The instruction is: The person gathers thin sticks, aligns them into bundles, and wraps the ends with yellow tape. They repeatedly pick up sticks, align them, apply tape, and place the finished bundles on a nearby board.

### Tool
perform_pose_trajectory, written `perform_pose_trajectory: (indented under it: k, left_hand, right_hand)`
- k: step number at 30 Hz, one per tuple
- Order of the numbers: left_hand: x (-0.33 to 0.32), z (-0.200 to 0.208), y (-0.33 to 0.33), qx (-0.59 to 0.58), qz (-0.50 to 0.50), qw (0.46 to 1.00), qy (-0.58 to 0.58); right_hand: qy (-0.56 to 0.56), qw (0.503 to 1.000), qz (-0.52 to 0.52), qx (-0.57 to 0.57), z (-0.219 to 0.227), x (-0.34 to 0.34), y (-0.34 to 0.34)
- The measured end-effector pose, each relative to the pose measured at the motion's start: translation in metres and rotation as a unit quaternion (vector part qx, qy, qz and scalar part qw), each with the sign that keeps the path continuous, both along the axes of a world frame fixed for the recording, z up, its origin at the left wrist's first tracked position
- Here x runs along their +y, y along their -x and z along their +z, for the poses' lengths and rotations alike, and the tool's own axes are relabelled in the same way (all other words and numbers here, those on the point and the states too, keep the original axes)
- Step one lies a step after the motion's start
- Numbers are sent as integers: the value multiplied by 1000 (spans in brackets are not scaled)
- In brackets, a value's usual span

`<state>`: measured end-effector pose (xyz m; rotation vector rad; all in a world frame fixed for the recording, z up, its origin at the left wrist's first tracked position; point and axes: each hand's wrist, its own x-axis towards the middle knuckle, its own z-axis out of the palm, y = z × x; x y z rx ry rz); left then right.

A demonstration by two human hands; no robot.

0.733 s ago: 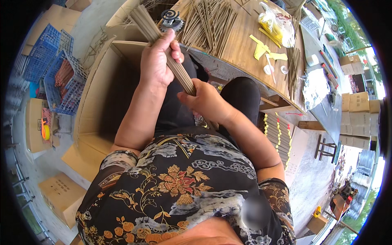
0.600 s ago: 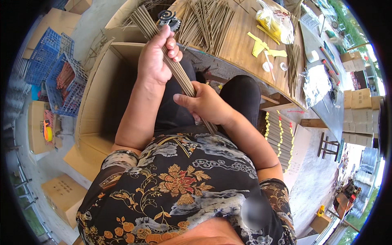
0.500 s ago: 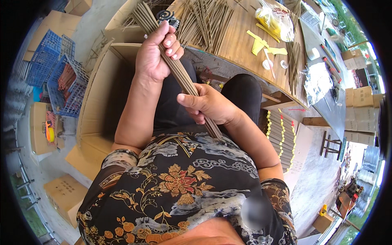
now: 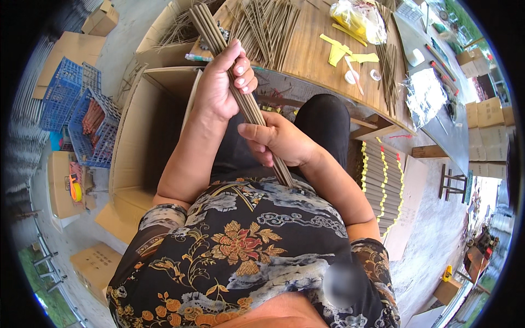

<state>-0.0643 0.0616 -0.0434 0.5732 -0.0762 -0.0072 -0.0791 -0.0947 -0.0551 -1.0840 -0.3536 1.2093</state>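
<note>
A bundle of thin brown incense sticks [image 4: 250, 106] slants across my lap, its lower end against my shirt and its upper end toward the table. My left hand [image 4: 223, 82] is closed round the upper part, fingers curled over the sticks. Lower down, my right hand [image 4: 284, 139] grips the same bundle, thumb on top. Beyond them, many loose incense sticks [image 4: 265, 33] lie on the wooden table [image 4: 309, 54]. Cut yellow strips [image 4: 336, 52] and a clear plastic bag with yellow contents [image 4: 358, 22] are also on it.
An open cardboard box [image 4: 136, 126] stands left of my legs. Stick bundles with yellow bands [image 4: 383, 188] lie on cardboard at the right. Blue plastic crates [image 4: 57, 87] stand far left. Crumpled silver sheeting [image 4: 424, 101] rests on a grey table; a wooden stool [image 4: 453, 185] is below.
My left hand and the upper end of the bundle have shifted a little right, and the bundle stands slightly steeper. Both hands keep hold. The surroundings have shifted slightly in view.
</note>
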Motion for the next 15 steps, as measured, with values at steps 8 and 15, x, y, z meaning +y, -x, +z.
perform_pose_trajectory:
  k: [8,15]
  left_hand:
    - [-8,13,-4,70,57,995,-44]
    - [-7,9,-8,60,85,992,-74]
  right_hand:
    - [-1,1000,11,-21,1,-2,-5]
    - [53,994,-23,-96,-1,-2,-7]
